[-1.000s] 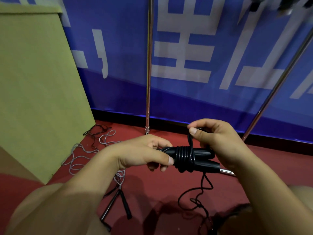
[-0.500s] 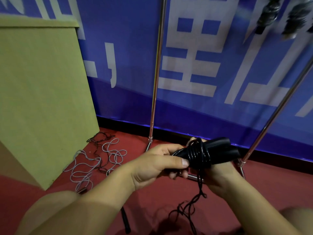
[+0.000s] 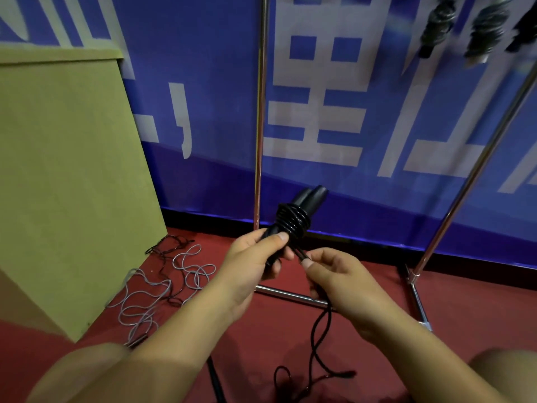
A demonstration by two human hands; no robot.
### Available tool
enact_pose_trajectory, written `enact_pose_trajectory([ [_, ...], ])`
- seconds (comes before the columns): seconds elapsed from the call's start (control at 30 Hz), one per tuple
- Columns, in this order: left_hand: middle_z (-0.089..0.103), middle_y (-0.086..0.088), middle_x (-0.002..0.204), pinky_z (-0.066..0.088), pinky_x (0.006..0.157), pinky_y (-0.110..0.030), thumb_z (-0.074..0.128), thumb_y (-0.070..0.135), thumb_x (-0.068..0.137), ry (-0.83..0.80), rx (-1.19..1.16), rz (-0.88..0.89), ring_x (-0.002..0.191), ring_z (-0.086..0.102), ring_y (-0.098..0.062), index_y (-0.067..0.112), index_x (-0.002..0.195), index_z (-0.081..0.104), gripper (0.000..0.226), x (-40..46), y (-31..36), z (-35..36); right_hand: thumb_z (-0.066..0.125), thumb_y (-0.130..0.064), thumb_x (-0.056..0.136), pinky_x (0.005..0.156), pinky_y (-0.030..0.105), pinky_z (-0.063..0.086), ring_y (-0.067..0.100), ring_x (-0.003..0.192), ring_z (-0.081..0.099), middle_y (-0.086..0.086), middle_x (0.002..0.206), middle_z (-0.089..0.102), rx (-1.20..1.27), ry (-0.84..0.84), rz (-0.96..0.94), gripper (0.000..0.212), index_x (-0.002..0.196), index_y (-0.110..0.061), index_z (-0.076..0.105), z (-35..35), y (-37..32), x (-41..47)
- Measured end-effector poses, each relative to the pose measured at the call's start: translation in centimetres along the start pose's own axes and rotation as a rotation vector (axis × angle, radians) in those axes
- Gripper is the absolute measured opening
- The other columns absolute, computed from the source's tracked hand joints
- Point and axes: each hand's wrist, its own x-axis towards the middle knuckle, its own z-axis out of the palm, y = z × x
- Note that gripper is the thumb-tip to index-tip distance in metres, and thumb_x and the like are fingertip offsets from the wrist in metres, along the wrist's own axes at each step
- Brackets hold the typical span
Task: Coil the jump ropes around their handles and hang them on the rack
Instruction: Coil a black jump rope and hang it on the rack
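The left hand (image 3: pixel 255 260) is closed around the lower end of two black handles (image 3: pixel 308 197), which are held together and point up and away toward the blue banner (image 3: pixel 377 199). Several turns of black rope (image 3: pixel 293 221) are wound tightly around the handles just above the thumb. The right hand (image 3: pixel 337 277) is just beside the left one; its thumb and first finger pinch the loose part of the same rope close under the coil, and the other fingers are curled in. From this hand the rope hangs down and ends in loops on the red floor (image 3: pixel 465 315).

Behind the hands stands a metal rack (image 3: pixel 258 141) with shiny poles. At the top right, some dark bundles (image 3: pixel 436 24) hang, blurred. On the floor to the left, near a green board (image 3: pixel 72 184), lie more tangled ropes (image 3: pixel 162 286), grey and black.
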Motion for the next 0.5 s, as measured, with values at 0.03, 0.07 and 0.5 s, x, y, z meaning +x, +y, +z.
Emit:
enact_pose_trajectory([
  [0.03, 0.065, -0.003, 0.071, 0.037, 0.053, -0.020, 0.057, 0.015, 0.097, 0.033, 0.020, -0.006, 0.052, 0.044, -0.011, 0.012, 0.085, 0.063, 0.013, 0.1, 0.0, -0.1, 0.058, -0.016, 0.098, 0.055, 0.020, 0.043, 0.010, 0.056, 0.050, -0.001, 0.065, 0.055, -0.042, -0.015, -0.006, 0.010, 0.096, -0.009, 0.064, 0.0, 0.2, 0.0],
  [0.07, 0.065, -0.003, 0.070, 0.037, 0.053, -0.020, 0.058, 0.015, 0.097, 0.056, 0.042, -0.013, 0.051, 0.044, -0.010, 0.012, 0.085, 0.063, 0.013, 0.2, 0.0, -0.1, 0.059, -0.017, 0.097, 0.055, 0.022, 0.043, 0.011, 0.055, 0.051, -0.001, 0.064, 0.054, -0.092, -0.026, -0.005, 0.009, 0.097, -0.010, 0.064, 0.0, 0.4, 0.0],
  [0.5, 0.070, -0.003, 0.068, 0.042, 0.059, -0.026, 0.064, 0.022, 0.093, 0.246, 0.444, 0.045, 0.055, 0.049, -0.012, 0.012, 0.086, 0.071, 0.014, 1.2, -0.2, -2.0, 0.061, -0.040, 0.092, 0.070, 0.029, 0.048, 0.011, 0.073, 0.060, -0.009, 0.070, 0.061, -0.749, 0.089, -0.169, 0.014, 0.087, -0.027, 0.065, -1.4, 0.3, -0.4],
])
